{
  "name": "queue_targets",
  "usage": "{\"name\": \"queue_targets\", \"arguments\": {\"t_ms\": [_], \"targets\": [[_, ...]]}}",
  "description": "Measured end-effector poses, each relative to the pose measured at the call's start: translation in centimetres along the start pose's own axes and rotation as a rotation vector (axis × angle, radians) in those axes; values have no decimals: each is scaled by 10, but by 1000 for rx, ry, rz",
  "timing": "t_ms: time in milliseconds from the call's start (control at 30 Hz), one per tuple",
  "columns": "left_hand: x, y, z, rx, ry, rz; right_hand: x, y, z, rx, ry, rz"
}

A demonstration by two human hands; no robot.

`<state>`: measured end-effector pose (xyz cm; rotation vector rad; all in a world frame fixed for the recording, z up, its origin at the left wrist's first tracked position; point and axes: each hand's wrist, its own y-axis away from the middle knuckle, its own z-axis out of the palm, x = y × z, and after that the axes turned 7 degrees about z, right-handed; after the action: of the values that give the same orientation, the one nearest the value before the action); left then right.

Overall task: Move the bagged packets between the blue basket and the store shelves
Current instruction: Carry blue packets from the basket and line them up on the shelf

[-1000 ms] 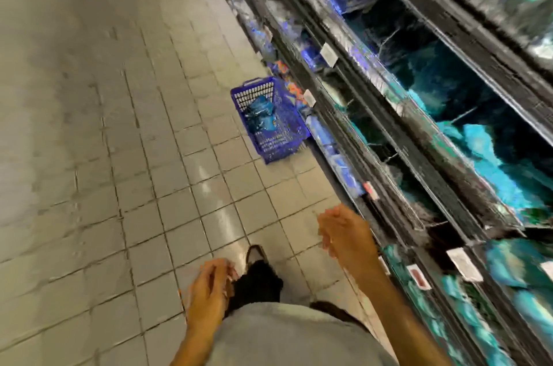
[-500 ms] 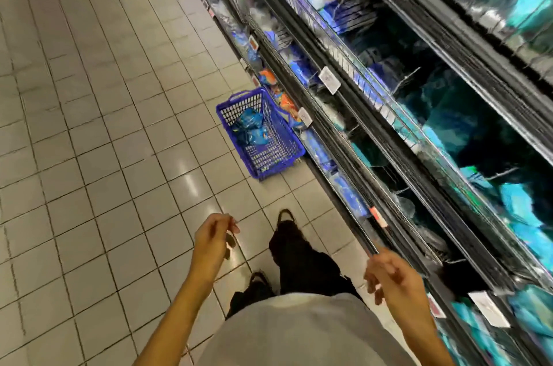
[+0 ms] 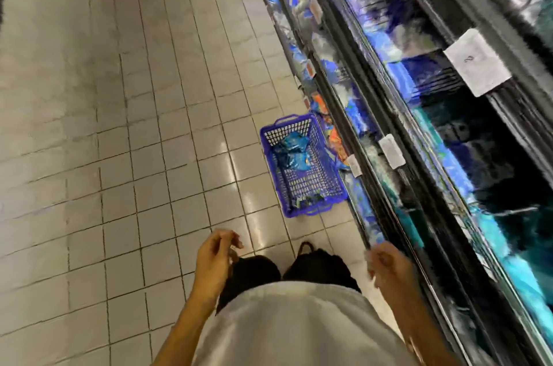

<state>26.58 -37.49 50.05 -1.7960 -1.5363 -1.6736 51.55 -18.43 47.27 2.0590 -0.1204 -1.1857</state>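
Both hands [image 3: 214,258] hang empty; blue basket [image 3: 335,195] holds bagged packets [image 3: 291,153].

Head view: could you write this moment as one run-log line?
left hand: holds nothing | right hand: holds nothing | blue basket: on floor beside shelves | packets: in basket
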Motion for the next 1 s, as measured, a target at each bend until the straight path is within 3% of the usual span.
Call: {"name": "queue_targets", "arguments": {"t_ms": [233,433,700,800,1000], "targets": [[9,-49,-34,180,84,-97,-124,-85,97,-194,-11,-33],[11,-134,-57,134,131,-226,-181,-124,179,-162,30,3],[31,-268,-50,-203,-98,-265,-160,-143,215,25,158,252],[28,-305,-22,-324,-196,-274,-138,-158,217,81,106,319],[-15,-377,67,-498,-314,-356,-70,-242,229,37,129,450]]}}
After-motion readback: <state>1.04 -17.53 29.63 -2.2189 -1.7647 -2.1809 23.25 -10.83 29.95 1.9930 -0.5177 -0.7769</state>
